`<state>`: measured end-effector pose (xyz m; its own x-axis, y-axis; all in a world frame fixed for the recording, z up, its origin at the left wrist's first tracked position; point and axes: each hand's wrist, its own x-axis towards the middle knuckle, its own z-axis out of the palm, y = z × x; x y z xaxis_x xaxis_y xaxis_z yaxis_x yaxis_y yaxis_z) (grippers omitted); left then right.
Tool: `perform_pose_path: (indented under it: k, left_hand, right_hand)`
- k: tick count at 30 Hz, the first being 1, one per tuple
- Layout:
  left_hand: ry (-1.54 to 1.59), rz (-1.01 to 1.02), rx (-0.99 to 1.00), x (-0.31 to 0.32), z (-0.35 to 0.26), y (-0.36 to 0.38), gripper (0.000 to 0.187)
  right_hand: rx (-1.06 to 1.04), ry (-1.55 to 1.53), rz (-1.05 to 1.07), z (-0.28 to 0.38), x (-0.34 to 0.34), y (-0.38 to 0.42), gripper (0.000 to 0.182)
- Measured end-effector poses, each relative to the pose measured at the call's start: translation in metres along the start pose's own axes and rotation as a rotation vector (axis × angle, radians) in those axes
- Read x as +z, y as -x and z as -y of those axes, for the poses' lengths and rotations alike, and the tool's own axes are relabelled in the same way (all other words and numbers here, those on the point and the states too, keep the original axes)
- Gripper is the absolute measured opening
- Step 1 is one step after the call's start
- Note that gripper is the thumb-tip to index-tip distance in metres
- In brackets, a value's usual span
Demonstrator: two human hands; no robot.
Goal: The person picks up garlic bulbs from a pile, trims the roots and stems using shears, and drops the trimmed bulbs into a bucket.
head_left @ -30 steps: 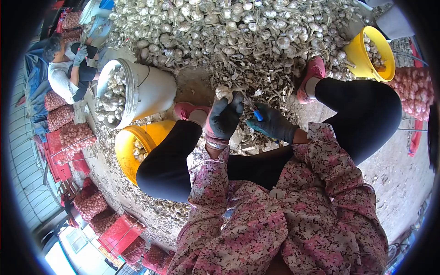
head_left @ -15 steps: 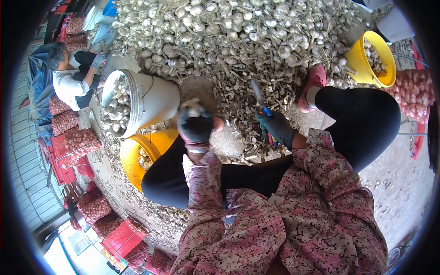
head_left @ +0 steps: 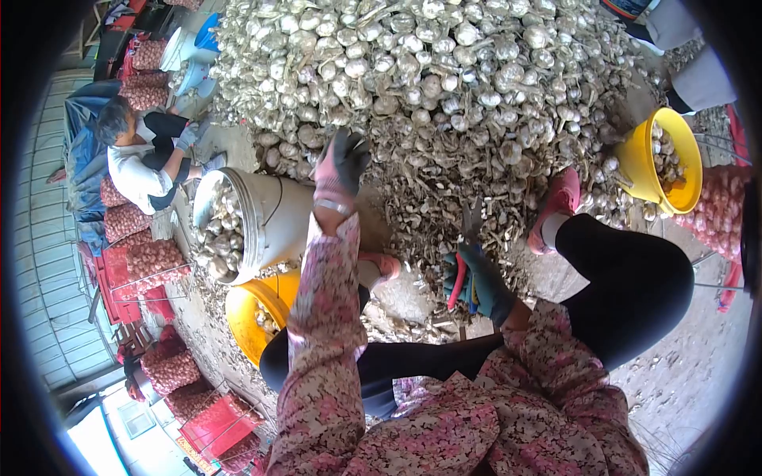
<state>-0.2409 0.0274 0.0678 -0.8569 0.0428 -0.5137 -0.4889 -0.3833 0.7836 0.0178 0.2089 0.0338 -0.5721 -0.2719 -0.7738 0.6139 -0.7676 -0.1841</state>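
My left hand point(head_left: 343, 168), in a dark and pink glove, reaches out over the near edge of the garlic heap point(head_left: 413, 87). Its fingers are bent towards the bulbs, and whether one lies between them is hidden. My right hand point(head_left: 482, 284), gloved too, is wrapped round shears point(head_left: 456, 282) with red and blue handles, held above the dry stalks on the floor. The blades point up towards the heap.
A white bucket point(head_left: 274, 218) of garlic lies tilted left of my left arm, with a yellow bucket point(head_left: 238, 321) below it. Another yellow bucket point(head_left: 627, 163) stands right. A person point(head_left: 131, 163) sits far left near red net sacks point(head_left: 155, 266).
My left hand has moved forward from beside the white bucket to the heap, and the bulb seen at it is no longer visible. The shears' handles now show spread apart. The view has shifted.
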Motion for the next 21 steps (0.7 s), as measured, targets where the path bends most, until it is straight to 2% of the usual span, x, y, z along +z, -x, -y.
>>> perform_pose_path:
  k: [1, 2, 3, 4, 5, 6, 7, 8, 10, 11, 12, 14, 15, 16, 17, 18, 19, 20, 21]
  left_hand:
    - [-0.308, 0.142, 0.108, 0.000, 0.010, -0.032, 0.026]
    - [-0.418, 0.124, 0.078, 0.018, 0.011, -0.044, 0.022]
    - [-0.428, 0.181, 0.054, 0.006, 0.029, -0.104, 0.022]
    - [-0.438, 0.239, 0.031, 0.013, 0.032, -0.126, 0.022]
    - [-0.230, 0.140, -0.152, 0.017, 0.034, -0.144, 0.022]
    - [-0.019, 0.041, -0.333, 0.048, 0.020, -0.126, 0.023]
    - [0.093, 0.088, -0.416, 0.046, 0.028, -0.145, 0.026]
    - [0.093, 0.092, -0.418, 0.039, 0.038, -0.155, 0.026]
    - [0.164, 0.241, -0.327, 0.046, 0.042, -0.144, 0.027]
    - [-0.124, 0.037, -0.210, 0.054, 0.044, -0.120, 0.030]
    - [-0.125, 0.034, -0.214, 0.036, 0.054, -0.121, 0.030]
    - [0.316, 0.732, -0.085, -0.014, 0.077, -0.132, 0.034]
    - [-0.266, 0.150, 0.342, 0.017, 0.075, -0.065, 0.022]
    - [-0.332, 0.175, 0.487, -0.009, 0.094, -0.062, 0.029]
    - [-0.307, 0.146, 0.536, -0.006, 0.099, -0.024, 0.030]
    - [-0.381, 0.162, 0.597, -0.029, 0.116, -0.009, 0.030]
    - [-0.319, 0.260, 0.690, -0.024, 0.120, 0.027, 0.031]
    - [-0.398, 0.343, 0.647, -0.041, 0.132, 0.040, 0.034]
    - [-0.479, 0.290, 0.674, -0.050, 0.144, 0.057, 0.035]
  right_hand:
    - [0.005, -0.014, -0.056, -0.002, -0.001, -0.003, 0.034]
    - [0.005, -0.014, -0.055, -0.001, 0.000, -0.005, 0.034]
    - [-0.011, -0.019, -0.067, 0.000, 0.000, -0.007, 0.034]
    - [-0.027, -0.024, -0.079, 0.001, 0.000, -0.009, 0.034]
    - [-0.060, -0.021, -0.065, 0.001, -0.002, -0.012, 0.033]
    - [-0.063, -0.021, -0.065, 0.005, 0.000, -0.011, 0.033]
    - [-0.074, 0.009, -0.077, 0.010, 0.003, -0.007, 0.032]
    - [-0.085, 0.038, -0.092, 0.013, 0.005, -0.005, 0.031]
    - [-0.135, 0.025, -0.117, 0.014, 0.003, -0.009, 0.031]
    - [-0.209, 0.095, -0.090, 0.015, -0.001, -0.012, 0.031]
    - [-0.282, 0.166, -0.061, 0.014, -0.005, -0.016, 0.031]
    - [-0.343, 0.183, -0.056, 0.005, -0.020, -0.030, 0.034]
    - [-0.427, 0.472, -0.109, 0.006, -0.025, -0.034, 0.037]
    - [-0.507, 0.763, -0.162, 0.008, -0.026, -0.035, 0.040]
    - [-0.502, 0.882, -0.151, 0.016, -0.021, -0.027, 0.049]
    - [-0.497, 0.882, -0.151, 0.021, -0.013, -0.020, 0.049]
    - [-0.570, 0.909, -0.132, 0.024, -0.006, -0.014, 0.051]
    - [-0.644, 0.939, -0.112, 0.026, -0.002, -0.011, 0.053]
    - [-0.775, 1.009, -0.162, 0.015, -0.013, -0.027, 0.053]
